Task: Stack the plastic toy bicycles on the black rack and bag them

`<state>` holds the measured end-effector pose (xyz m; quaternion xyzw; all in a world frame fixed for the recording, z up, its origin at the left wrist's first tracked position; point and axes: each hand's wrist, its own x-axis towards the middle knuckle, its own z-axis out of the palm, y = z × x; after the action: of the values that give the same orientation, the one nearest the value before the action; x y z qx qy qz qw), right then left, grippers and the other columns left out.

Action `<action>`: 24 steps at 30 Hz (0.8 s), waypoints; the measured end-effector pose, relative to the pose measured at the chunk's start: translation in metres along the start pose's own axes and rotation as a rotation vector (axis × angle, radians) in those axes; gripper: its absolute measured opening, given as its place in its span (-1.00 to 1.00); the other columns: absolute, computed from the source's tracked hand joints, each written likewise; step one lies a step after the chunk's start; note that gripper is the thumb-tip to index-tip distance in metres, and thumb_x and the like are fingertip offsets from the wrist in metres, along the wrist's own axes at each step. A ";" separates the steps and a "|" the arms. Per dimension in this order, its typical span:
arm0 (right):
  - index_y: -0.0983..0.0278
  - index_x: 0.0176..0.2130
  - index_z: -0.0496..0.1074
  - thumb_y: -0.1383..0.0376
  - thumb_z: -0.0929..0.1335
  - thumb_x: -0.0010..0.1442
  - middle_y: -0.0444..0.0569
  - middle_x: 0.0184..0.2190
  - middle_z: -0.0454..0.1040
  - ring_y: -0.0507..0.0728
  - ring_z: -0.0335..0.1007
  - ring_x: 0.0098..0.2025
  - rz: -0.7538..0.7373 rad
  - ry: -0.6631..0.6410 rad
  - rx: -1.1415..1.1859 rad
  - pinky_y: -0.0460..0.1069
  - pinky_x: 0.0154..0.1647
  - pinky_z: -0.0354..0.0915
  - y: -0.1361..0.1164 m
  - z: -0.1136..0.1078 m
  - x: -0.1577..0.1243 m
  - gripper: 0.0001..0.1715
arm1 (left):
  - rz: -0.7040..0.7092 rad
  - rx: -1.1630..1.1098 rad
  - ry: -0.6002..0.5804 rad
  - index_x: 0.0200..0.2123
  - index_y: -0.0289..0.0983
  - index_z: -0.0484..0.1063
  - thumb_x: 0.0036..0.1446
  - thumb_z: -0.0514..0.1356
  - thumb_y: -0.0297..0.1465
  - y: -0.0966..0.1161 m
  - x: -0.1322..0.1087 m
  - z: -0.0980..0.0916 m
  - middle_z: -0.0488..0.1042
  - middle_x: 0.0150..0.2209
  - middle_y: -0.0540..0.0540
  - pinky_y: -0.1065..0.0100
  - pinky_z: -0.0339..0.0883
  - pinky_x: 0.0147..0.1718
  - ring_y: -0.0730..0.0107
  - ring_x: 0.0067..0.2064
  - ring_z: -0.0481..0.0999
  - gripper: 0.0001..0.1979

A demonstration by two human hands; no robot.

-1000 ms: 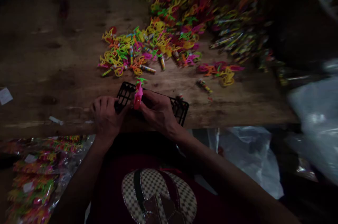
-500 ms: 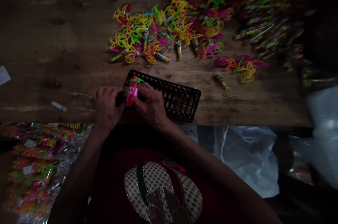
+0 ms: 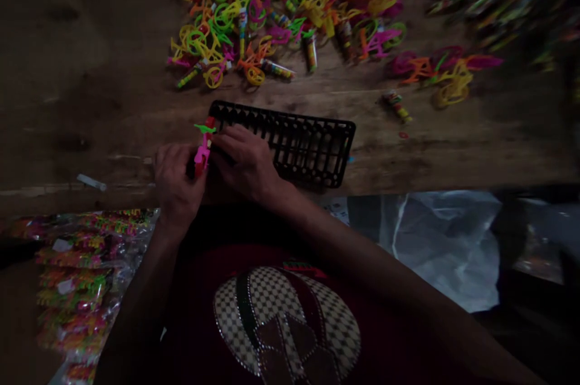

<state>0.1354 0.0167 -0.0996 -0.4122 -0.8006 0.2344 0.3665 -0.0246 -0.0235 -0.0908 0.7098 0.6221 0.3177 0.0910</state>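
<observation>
My left hand (image 3: 174, 176) and my right hand (image 3: 242, 158) meet at the near edge of a wooden table (image 3: 90, 101). Between their closed fingers stands a small pink plastic toy (image 3: 202, 152) with a green piece on top and a red bit beside it. Both hands pinch it. A black plastic grid tray (image 3: 301, 146) lies flat just right of the toy, partly under my right hand. The light is dim, so fine detail of the toy is hard to read.
A big heap of neon plastic toy pieces (image 3: 272, 16) covers the far table. A few loose pieces (image 3: 435, 74) and a small tube (image 3: 396, 106) lie to the right. Bagged toys (image 3: 77, 276) lie low left, a white plastic bag (image 3: 444, 246) low right.
The view has tilted down and the toy heap has slid toward the top. My hands have carried the pink toy leftward, off the black tray, which now shows almost whole.
</observation>
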 end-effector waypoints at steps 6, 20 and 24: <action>0.28 -0.15 0.52 0.24 0.22 0.47 0.04 -0.28 0.53 0.16 0.39 -0.21 -0.073 0.047 0.012 0.05 -0.13 0.36 0.002 0.005 0.002 -0.68 | 0.053 0.065 0.073 -0.22 -0.25 0.47 0.23 0.17 -0.38 -0.001 -0.002 0.000 0.56 -0.24 -0.16 0.12 0.38 -0.06 0.10 -0.13 0.52 -0.89; 0.29 -0.21 0.53 0.43 0.27 0.37 0.16 -0.13 0.55 0.26 0.37 -0.11 0.034 -0.033 -0.255 0.15 -0.12 0.35 0.000 -0.033 -0.012 -0.76 | 0.044 0.158 0.023 -0.32 -0.19 0.41 0.31 0.24 -0.26 0.008 0.009 -0.006 0.52 -0.31 -0.08 0.18 0.32 -0.20 0.18 -0.23 0.51 -0.83; 0.27 -0.20 0.53 0.43 0.29 0.36 0.13 -0.10 0.57 0.22 0.41 -0.10 -0.027 -0.040 -0.112 0.12 -0.08 0.36 0.013 -0.041 -0.011 -0.79 | 0.150 0.131 -0.053 -0.31 -0.18 0.43 0.34 0.22 -0.30 0.002 0.016 -0.009 0.53 -0.31 -0.07 0.20 0.29 -0.23 0.20 -0.26 0.50 -0.85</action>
<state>0.1779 0.0180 -0.0874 -0.4162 -0.8251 0.1924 0.3300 -0.0276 -0.0119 -0.0770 0.7670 0.5838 0.2635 0.0368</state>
